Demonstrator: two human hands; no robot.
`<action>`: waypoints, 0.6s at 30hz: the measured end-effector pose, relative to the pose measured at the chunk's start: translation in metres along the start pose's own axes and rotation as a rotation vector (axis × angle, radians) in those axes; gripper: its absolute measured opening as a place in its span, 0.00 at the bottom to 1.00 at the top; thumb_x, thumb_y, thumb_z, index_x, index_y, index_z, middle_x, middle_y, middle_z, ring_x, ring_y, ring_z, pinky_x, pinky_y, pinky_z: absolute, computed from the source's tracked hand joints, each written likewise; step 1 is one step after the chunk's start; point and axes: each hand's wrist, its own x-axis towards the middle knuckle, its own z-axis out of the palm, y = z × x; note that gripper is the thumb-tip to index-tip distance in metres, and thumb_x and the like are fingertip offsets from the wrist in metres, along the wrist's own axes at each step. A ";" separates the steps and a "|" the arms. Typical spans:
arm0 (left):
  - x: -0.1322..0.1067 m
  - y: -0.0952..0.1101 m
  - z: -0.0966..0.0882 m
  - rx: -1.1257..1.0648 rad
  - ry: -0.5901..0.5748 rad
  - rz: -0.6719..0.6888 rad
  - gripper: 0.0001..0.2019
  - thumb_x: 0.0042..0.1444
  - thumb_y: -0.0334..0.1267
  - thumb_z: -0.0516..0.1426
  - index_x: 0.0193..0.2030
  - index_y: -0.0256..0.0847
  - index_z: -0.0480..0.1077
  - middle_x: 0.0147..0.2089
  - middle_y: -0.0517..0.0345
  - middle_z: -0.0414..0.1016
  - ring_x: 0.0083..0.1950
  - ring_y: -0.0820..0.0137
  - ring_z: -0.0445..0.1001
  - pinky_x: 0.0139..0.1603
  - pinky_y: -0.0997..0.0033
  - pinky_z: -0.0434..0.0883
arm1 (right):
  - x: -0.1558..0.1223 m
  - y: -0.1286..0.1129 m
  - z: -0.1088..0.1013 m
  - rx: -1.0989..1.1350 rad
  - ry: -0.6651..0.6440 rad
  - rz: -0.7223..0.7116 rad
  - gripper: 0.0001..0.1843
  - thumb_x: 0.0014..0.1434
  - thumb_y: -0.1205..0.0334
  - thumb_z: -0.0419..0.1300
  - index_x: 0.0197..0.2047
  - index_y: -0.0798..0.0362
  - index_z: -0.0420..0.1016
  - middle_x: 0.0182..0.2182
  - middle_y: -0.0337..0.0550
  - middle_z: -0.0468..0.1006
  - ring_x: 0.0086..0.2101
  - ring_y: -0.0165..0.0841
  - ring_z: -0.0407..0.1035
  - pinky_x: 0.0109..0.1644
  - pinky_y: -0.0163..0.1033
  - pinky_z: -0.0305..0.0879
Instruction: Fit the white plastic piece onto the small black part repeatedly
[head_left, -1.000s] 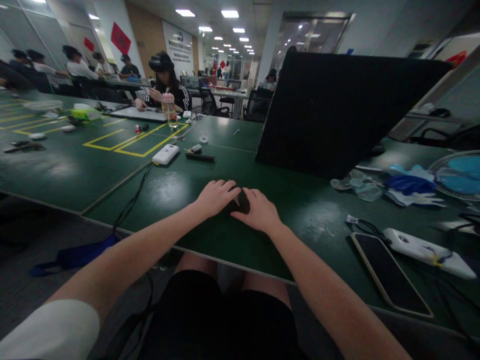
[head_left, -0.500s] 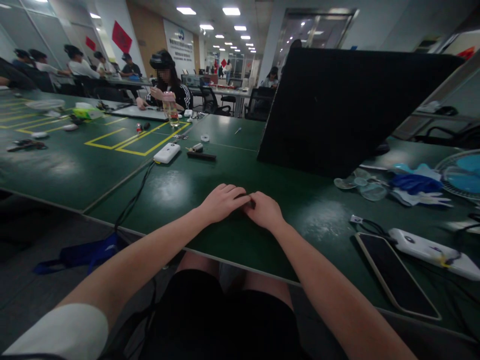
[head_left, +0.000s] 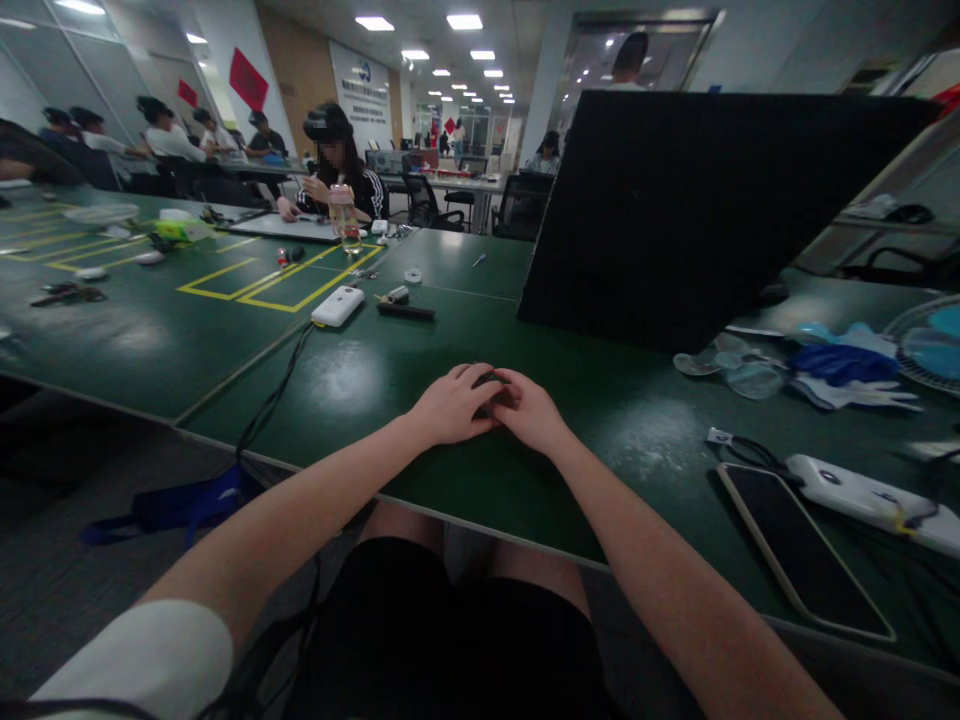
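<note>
My left hand (head_left: pixel 452 405) and my right hand (head_left: pixel 534 412) rest together on the green table (head_left: pixel 420 360), fingers curled and touching each other. Between the fingertips sits a small dark object (head_left: pixel 489 380), almost wholly covered; I cannot make out what it is. Both hands close around it from either side.
A tall black panel (head_left: pixel 675 210) stands behind my hands. A phone (head_left: pixel 802 545) and a white power bank (head_left: pixel 870 490) lie at the right, with blue gloves (head_left: pixel 840 365). Another white power bank (head_left: pixel 337 305) with a cable lies at the left. A seated person (head_left: pixel 337 175) works farther back.
My two hands have drawn closer together over the small dark object, which showed more a second ago and is nearly hidden now.
</note>
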 end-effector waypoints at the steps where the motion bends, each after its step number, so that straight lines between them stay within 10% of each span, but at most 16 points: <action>1: 0.001 0.000 0.001 0.018 -0.007 -0.032 0.24 0.61 0.48 0.59 0.63 0.44 0.68 0.68 0.44 0.62 0.67 0.50 0.64 0.61 0.48 0.71 | 0.001 0.001 0.000 0.092 -0.010 0.021 0.34 0.57 0.65 0.67 0.66 0.48 0.65 0.53 0.48 0.79 0.48 0.39 0.77 0.53 0.48 0.75; 9: -0.001 -0.021 -0.001 0.139 -0.021 -0.245 0.16 0.67 0.41 0.53 0.56 0.47 0.75 0.65 0.47 0.67 0.64 0.52 0.65 0.57 0.52 0.74 | -0.004 0.005 -0.020 -0.118 0.083 0.054 0.27 0.61 0.54 0.65 0.62 0.49 0.71 0.54 0.48 0.78 0.41 0.36 0.78 0.45 0.45 0.79; 18: -0.033 -0.100 -0.022 0.250 -0.046 -0.667 0.16 0.66 0.39 0.51 0.52 0.46 0.79 0.59 0.42 0.70 0.59 0.50 0.63 0.56 0.48 0.71 | -0.011 0.001 -0.049 -0.372 0.101 0.145 0.21 0.65 0.51 0.61 0.58 0.50 0.76 0.48 0.47 0.80 0.38 0.38 0.75 0.40 0.44 0.76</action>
